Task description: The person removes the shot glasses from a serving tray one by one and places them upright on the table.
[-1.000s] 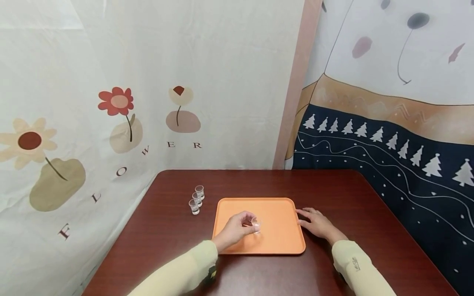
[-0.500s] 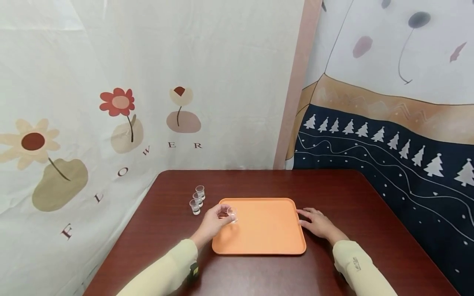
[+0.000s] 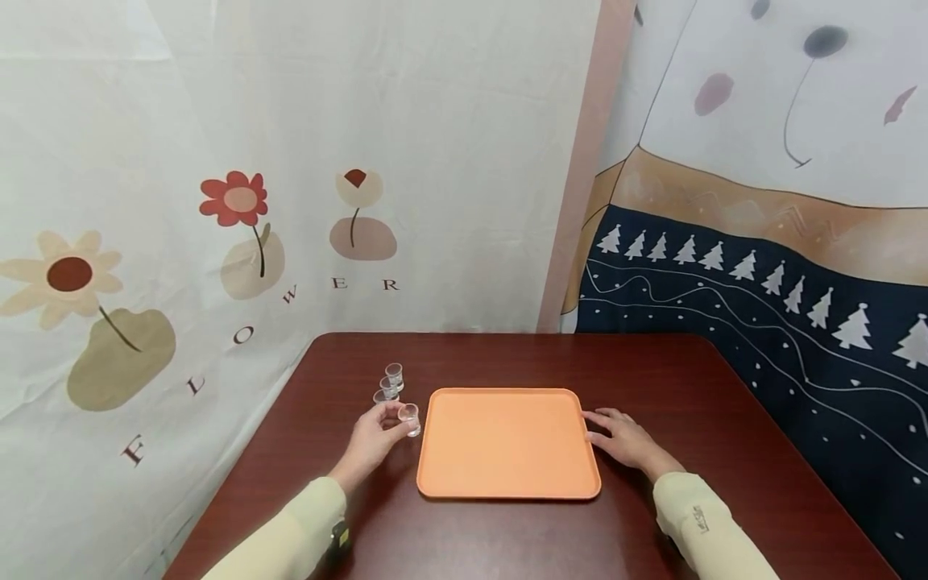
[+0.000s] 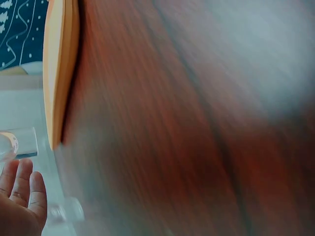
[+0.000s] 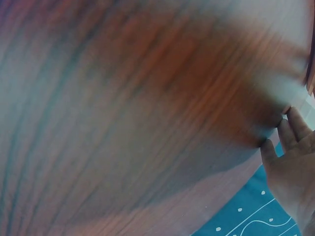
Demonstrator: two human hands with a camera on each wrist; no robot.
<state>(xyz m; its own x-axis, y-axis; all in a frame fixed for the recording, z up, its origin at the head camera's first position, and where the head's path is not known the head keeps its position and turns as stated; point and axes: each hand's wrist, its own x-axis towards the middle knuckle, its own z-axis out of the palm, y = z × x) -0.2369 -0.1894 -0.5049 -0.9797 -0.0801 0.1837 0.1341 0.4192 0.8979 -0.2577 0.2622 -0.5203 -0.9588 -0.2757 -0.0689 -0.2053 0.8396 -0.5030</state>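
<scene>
My left hand (image 3: 373,439) pinches a small clear shot glass (image 3: 409,420) between thumb and fingers, just left of the orange tray (image 3: 507,443). Behind that hand three more clear glasses (image 3: 395,375) stand in a slanting row, the nearest partly hidden by the fingers. In the left wrist view, the held glass (image 4: 24,141) shows above the fingertips, with a blurred glass (image 4: 71,210) below the hand. At the tray's right edge, my right hand (image 3: 622,439) rests on the table with fingers spread and relaxed, fingertips at the rim. The right wrist view shows these fingers (image 5: 295,125) on the tabletop.
The dark red-brown table (image 3: 522,540) has rounded far corners. Behind it hangs a pale cloth (image 3: 464,161) printed with flowers, and to the right a dark blue cloth (image 3: 725,298) with white trees.
My left hand has carried the shot glass leftward, from over the middle of the tray to beside its left edge near the other glasses. The right hand has stayed put.
</scene>
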